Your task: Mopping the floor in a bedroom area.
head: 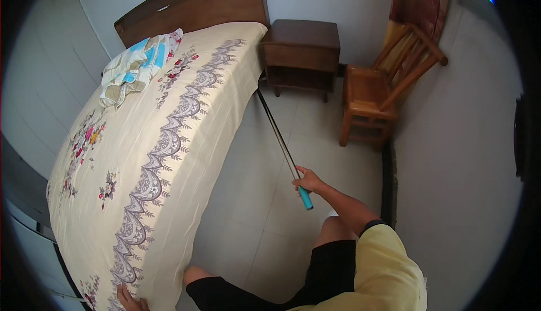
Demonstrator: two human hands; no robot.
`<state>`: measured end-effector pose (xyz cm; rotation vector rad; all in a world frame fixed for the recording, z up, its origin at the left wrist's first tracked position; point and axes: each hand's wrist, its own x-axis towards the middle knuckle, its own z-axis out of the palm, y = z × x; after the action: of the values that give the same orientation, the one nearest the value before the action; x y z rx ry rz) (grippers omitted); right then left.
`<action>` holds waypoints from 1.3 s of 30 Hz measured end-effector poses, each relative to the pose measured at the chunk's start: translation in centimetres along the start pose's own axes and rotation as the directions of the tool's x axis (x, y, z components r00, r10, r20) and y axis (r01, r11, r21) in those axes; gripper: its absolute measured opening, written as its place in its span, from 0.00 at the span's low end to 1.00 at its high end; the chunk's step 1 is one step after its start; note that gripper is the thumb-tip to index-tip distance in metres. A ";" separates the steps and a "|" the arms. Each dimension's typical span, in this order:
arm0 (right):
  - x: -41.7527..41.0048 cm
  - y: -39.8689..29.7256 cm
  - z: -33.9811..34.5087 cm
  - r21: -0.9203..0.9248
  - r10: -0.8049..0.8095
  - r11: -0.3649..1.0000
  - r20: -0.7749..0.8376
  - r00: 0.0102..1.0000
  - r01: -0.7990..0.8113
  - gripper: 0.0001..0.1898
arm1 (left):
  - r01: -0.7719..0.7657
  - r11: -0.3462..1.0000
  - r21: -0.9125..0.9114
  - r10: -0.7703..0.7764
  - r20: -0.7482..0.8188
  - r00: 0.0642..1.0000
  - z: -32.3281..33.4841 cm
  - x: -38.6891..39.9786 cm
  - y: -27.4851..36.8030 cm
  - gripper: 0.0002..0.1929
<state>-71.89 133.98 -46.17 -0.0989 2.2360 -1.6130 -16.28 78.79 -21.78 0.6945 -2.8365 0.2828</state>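
Observation:
My right hand (309, 180) is closed around a long metal pole (277, 130), just above its turquoise end grip (306, 200). The pole slants away over the floor, and its far end is hidden under the bed's hanging cover near the nightstand. At the bottom left, my left hand (130, 299) rests on the cream floral bedspread (139, 142), close to the bed's edge. Its fingers lie spread on the cloth, and the lower part is cut off by the picture's rim.
A dark wooden nightstand (302, 36) stands beside the headboard (198, 4). Against the right wall is a wooden chair (365, 87), with a curtain (418, 2) behind it. Folded bedding (135, 68) lies on the bed. Pale tiles (253, 184) cover the floor.

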 end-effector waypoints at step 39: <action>13.5 -8.7 1.8 -0.637 -0.198 0.740 0.101 0.975 0.216 0.13 | 0.067 0.990 0.124 -0.037 -0.228 0.973 3.9 15.3 14.3 0.53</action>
<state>-85.16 125.76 -42.10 -0.5694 2.7371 -0.8313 -36.88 83.72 -23.70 0.7114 -2.5980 0.5086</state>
